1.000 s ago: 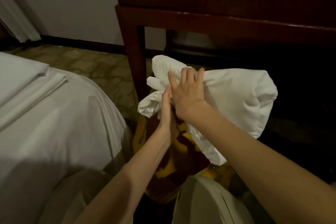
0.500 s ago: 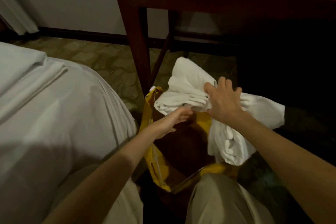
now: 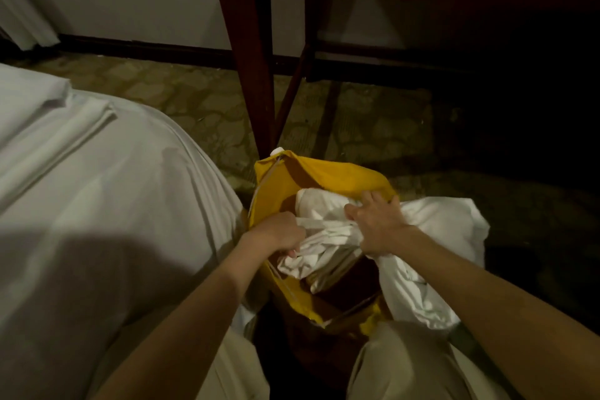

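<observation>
A bundle of white linen [image 3: 328,237] lies partly inside a yellow cloth bag [image 3: 328,175] that stands open on the floor between my knees. Part of the linen hangs over the bag's right edge. My left hand [image 3: 276,234] grips the linen at the bag's left side, fingers curled into the folds. My right hand [image 3: 378,221] presses down on top of the bundle near the bag's right rim, its fingers curled into the cloth.
A bed with white sheets [image 3: 97,204] fills the left. A dark wooden table leg [image 3: 256,75] stands just behind the bag, with the table frame overhead. Patterned carpet [image 3: 357,127] stretches beyond, and the area to the right is dark.
The linen bundle has gone from held up in front of the table down into the yellow bag. Both hands moved down with it, and my view tilted downward.
</observation>
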A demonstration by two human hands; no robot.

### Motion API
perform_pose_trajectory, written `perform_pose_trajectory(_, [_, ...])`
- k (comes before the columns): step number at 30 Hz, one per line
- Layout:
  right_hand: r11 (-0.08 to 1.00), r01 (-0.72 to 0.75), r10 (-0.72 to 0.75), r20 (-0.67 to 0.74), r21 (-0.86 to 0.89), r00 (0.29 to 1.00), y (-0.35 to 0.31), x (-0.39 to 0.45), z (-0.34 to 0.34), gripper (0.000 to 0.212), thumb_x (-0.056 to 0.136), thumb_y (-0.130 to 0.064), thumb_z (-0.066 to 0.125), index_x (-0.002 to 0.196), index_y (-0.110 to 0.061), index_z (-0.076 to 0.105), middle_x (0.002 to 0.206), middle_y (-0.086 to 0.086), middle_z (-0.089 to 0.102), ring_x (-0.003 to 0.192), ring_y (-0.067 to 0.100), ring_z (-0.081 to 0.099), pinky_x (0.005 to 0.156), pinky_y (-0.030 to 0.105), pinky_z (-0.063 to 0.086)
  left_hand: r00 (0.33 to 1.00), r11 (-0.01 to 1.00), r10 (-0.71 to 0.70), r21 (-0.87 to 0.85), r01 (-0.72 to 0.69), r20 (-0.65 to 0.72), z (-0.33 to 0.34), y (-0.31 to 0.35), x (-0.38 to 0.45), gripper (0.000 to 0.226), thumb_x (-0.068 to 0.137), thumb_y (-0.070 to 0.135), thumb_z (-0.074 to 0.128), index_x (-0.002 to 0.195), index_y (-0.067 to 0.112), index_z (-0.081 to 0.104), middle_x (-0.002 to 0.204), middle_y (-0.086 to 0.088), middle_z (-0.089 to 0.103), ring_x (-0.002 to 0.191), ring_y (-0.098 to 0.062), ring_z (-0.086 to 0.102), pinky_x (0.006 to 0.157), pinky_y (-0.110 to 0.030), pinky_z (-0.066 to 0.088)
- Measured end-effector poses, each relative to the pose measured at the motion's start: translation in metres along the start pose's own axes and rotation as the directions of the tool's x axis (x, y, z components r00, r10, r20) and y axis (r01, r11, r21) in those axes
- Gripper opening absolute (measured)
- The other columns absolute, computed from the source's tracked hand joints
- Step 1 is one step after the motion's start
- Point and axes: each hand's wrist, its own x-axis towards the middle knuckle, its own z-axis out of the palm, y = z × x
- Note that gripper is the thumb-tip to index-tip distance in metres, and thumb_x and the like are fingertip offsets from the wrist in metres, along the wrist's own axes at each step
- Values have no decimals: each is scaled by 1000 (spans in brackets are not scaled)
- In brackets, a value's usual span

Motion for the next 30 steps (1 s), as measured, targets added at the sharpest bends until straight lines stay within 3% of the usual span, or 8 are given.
perform_pose_trajectory(3, [999, 45, -44, 46, -10, 998, -24, 22, 8, 62, 87, -43, 59, 141, -26, 33, 140, 14, 29, 132, 34, 26, 105, 54, 25, 997, 993, 64, 97, -60, -37, 1, -4, 10, 38, 97, 23, 42, 103, -9, 61, 104, -28, 60, 97, -38, 58, 79, -43, 46])
perform_pose_trajectory(7, [995, 81, -78, 63, -62, 995, -51, 48, 6, 61, 86, -32, 62, 140, -25, 34, 139, 13, 30, 131, 32, 27, 105, 51, 25, 997, 963, 10, 269, -30, 76, 21, -9, 17, 44, 96, 31, 46, 129, 2, 50, 114, -18, 57, 91, -26, 55, 76, -35, 46])
perform_pose_trajectory(10, [992, 98, -92, 73, -80, 993, -56, 59, 3, 71, 82, -27, 66, 143, -24, 31, 140, 14, 29, 131, 32, 27, 106, 50, 26, 996, 980, 71, 190, -59, -58, 30, -17, 29, 88, 76, 40, 65, 146, 11, 21, 140, -13, 42, 120, -35, 48, 97, -48, 44])
perform_pose_trajectory(13, [994, 104, -101, 85, -28, 991, -51, 64, 4, 81, 77, -34, 72, 145, -25, 29, 140, 13, 30, 131, 31, 27, 107, 50, 25, 946, 985, 170, 68, -157, -276, 36, -14, 35, 84, 73, 33, 76, 133, 11, 21, 132, -14, 48, 118, -33, 50, 90, -40, 45])
perform_pose_trajectory(19, [984, 172, -170, -48, 42, 984, -35, 52, 14, 77, 83, -45, 61, 147, -19, 26, 139, 11, 34, 129, 30, 31, 105, 50, 26, 954, 969, 175, 214, -123, -243, 47, -12, 70, 111, 76, 35, 74, 152, 21, -5, 160, -7, 5, 148, -26, -3, 116, -55, 6])
perform_pose_trajectory(21, [980, 188, -183, -80, 65, 980, -30, 50, 17, 77, 82, -42, 63, 146, -17, 28, 139, 9, 36, 129, 29, 32, 104, 47, 26, 945, 953, 225, 256, -162, -239, 44, -10, 84, 108, 73, 44, 74, 152, 18, 6, 157, -7, 18, 147, -25, 10, 117, -57, 7])
perform_pose_trajectory(25, [971, 205, -190, -125, 121, 974, -32, 55, 27, 77, 77, -38, 69, 141, -17, 33, 132, 6, 44, 123, 26, 40, 99, 43, 30, 913, 938, 316, 232, -259, -257, 42, -15, 96, 73, 73, 41, 74, 131, 8, 46, 129, -9, 49, 120, -28, 47, 98, -40, 42])
perform_pose_trajectory(30, [965, 220, -208, -93, 143, 974, -28, 64, 27, 84, 72, -59, 68, 135, -15, 34, 129, 7, 50, 124, 30, 42, 106, 53, 19, 916, 904, 317, 370, -215, -244, 36, -32, 101, 59, 72, 43, 74, 119, 16, 51, 118, -6, 53, 108, -27, 53, 81, -37, 44])
